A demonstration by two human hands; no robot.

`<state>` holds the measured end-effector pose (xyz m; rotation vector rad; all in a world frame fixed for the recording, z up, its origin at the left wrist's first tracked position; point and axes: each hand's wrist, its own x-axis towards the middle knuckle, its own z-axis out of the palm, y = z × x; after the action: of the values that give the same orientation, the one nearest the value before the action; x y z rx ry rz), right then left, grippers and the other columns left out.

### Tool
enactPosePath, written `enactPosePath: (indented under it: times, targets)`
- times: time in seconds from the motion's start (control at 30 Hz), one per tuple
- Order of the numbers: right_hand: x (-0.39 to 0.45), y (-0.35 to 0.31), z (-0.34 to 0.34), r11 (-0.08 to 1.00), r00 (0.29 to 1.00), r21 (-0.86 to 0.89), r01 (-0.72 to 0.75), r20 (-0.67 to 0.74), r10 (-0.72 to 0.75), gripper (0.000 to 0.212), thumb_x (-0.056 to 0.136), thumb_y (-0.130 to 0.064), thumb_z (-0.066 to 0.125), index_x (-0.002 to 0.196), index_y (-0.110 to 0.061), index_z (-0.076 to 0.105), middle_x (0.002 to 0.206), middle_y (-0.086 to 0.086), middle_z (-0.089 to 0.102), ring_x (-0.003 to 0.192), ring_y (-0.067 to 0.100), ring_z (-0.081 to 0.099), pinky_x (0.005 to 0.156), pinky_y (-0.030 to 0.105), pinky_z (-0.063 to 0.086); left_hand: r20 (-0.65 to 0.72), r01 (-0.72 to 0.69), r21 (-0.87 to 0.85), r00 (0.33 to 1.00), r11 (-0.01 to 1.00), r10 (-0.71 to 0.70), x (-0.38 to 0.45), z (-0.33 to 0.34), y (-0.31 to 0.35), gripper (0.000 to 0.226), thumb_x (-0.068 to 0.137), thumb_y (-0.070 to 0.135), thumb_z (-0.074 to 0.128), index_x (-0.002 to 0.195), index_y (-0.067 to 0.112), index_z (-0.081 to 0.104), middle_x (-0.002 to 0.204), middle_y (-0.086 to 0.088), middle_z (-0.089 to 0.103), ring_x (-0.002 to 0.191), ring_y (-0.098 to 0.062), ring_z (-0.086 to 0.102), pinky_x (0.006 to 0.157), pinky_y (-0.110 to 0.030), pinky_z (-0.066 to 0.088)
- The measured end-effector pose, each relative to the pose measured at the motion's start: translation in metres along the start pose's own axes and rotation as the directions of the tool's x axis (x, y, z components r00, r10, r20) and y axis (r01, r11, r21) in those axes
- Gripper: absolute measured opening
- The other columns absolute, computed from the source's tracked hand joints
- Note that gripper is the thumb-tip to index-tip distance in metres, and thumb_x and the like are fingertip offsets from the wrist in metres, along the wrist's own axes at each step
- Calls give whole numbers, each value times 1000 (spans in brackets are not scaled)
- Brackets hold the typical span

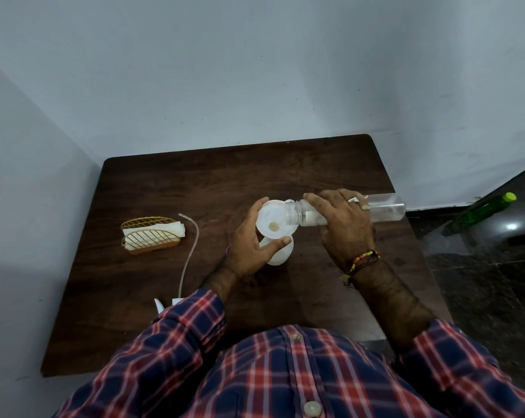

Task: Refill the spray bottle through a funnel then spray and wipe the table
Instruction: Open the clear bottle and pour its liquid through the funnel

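A white funnel sits in the neck of a white spray bottle standing mid-table. My left hand wraps around the funnel and the bottle's top. My right hand grips a clear plastic water bottle, tipped almost level with its open mouth over the funnel's right rim. A little water lies in the clear bottle. The spray head with its thin dip tube lies on the table at the left, partly hidden by my left sleeve.
A gold wire holder with white napkins stands on the left of the dark wooden table. A green bottle lies on the dark floor to the right. Walls close in behind and on the left.
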<state>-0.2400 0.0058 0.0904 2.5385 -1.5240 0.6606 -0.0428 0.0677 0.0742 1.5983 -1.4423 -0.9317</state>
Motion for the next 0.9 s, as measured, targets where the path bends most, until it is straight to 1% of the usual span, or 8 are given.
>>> enactPosePath:
  times: [0.07, 0.17, 0.37, 0.53, 0.63, 0.73, 0.83, 0.9]
  targets:
    - [0, 0, -1, 1000, 1000, -3, 2, -8, -2, 59, 72, -7, 74, 127, -23, 62, 114, 4, 67, 108, 29, 59, 98, 45, 40, -1, 4, 7, 1000, 1000, -4, 0, 0, -1, 89, 78, 32, 81, 149, 21, 29, 137, 22, 40, 120, 18, 38, 100, -10, 38]
    - [0, 0, -1, 1000, 1000, 1, 1, -11, -1, 59, 72, -6, 74, 127, -23, 63, 114, 3, 67, 108, 29, 59, 98, 45, 40, 1, 9, 12, 1000, 1000, -9, 0, 0, -1, 90, 77, 33, 81, 149, 22, 29, 137, 22, 41, 120, 20, 39, 102, -15, 41]
    - [-1, -1, -4, 998, 999, 48, -41, 21, 40, 63, 68, -4, 74, 127, -22, 62, 115, 3, 67, 109, 29, 59, 99, 48, 41, -8, -4, 18, 1000, 1000, 4, -1, 1, 1, 90, 77, 35, 82, 149, 22, 29, 144, 11, 45, 130, -2, 44, 108, -35, 45]
    - [-1, -1, -4, 988, 994, 121, -99, 67, 91, 63, 68, -6, 75, 127, -23, 61, 114, 1, 66, 107, 28, 61, 97, 49, 45, -12, 3, 5, 1000, 1000, -3, -1, -1, 0, 91, 75, 39, 82, 148, 28, 29, 143, 12, 47, 130, -4, 45, 107, -38, 45]
    - [-2, 1, -2, 966, 982, 199, -164, 130, 139, 62, 72, -9, 75, 130, -25, 58, 117, -1, 65, 109, 27, 60, 95, 50, 48, -13, 10, -10, 1000, 1000, -10, -1, -1, -1, 91, 74, 44, 81, 148, 30, 30, 141, 14, 49, 129, -4, 47, 106, -39, 46]
    - [-5, 2, -1, 917, 968, 322, -236, 160, 193, 59, 75, -14, 75, 130, -25, 59, 120, -1, 63, 109, 26, 60, 93, 48, 51, -11, 23, -30, 1000, 999, -24, -1, -1, -2, 92, 71, 49, 80, 147, 31, 31, 141, 14, 50, 129, -4, 47, 105, -42, 47]
    - [-7, 2, 0, 844, 959, 456, -282, 142, 244, 59, 71, -20, 81, 127, -23, 61, 116, -1, 65, 103, 20, 63, 86, 43, 55, 5, 41, -50, 999, 998, -40, -2, 0, -2, 94, 73, 44, 83, 149, 31, 29, 142, 16, 48, 131, -3, 45, 108, -42, 44]
    - [-9, 1, 0, 793, 950, 524, -310, 131, 285, 63, 67, -23, 84, 126, -22, 62, 114, -2, 67, 102, 15, 63, 87, 40, 55, 17, 55, -53, 998, 997, -55, -2, 0, -1, 98, 74, 40, 83, 152, 30, 25, 142, 18, 46, 133, -2, 42, 111, -43, 40]
